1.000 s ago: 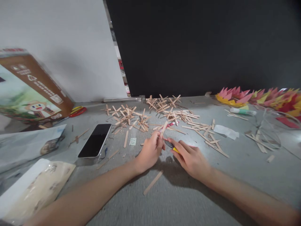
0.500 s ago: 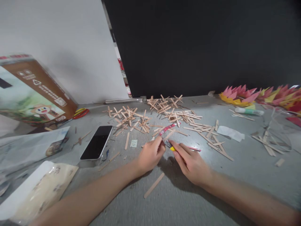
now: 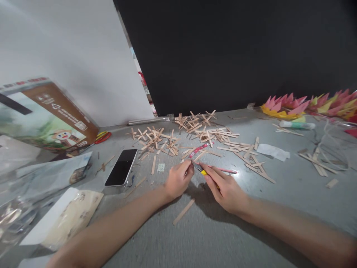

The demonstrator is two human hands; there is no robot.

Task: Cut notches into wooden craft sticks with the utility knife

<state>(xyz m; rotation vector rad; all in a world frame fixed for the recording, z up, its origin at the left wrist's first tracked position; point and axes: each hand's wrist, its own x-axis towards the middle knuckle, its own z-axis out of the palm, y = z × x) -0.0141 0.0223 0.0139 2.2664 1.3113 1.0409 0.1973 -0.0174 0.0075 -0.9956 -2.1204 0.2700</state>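
Note:
My left hand [image 3: 179,180] is closed in a pinch above the grey table, with what looks like the end of a wooden craft stick [image 3: 193,161] at its fingertips. Most of that stick is hidden by the fingers. My right hand [image 3: 227,189] grips a yellow utility knife [image 3: 204,172], its blade pointing left and close to the left fingertips. Whether the blade touches the stick is too small to tell. Behind the hands lie a red-patterned strip [image 3: 198,150] and a thin red stick [image 3: 228,171]. One loose craft stick [image 3: 183,212] lies in front of them.
Crossed craft sticks [image 3: 152,139] are heaped toward the back. To the left are a phone [image 3: 121,167], a packet [image 3: 74,214], scissors [image 3: 103,137] and a printed box [image 3: 52,115]. At right are a paper scrap [image 3: 273,152], a glue stick [image 3: 297,125] and pink-yellow paper crowns [image 3: 287,106].
The view has turned slightly, so the box, phone and packet appear further right. Both hands stay close together, with the knife blade still at the left fingertips.

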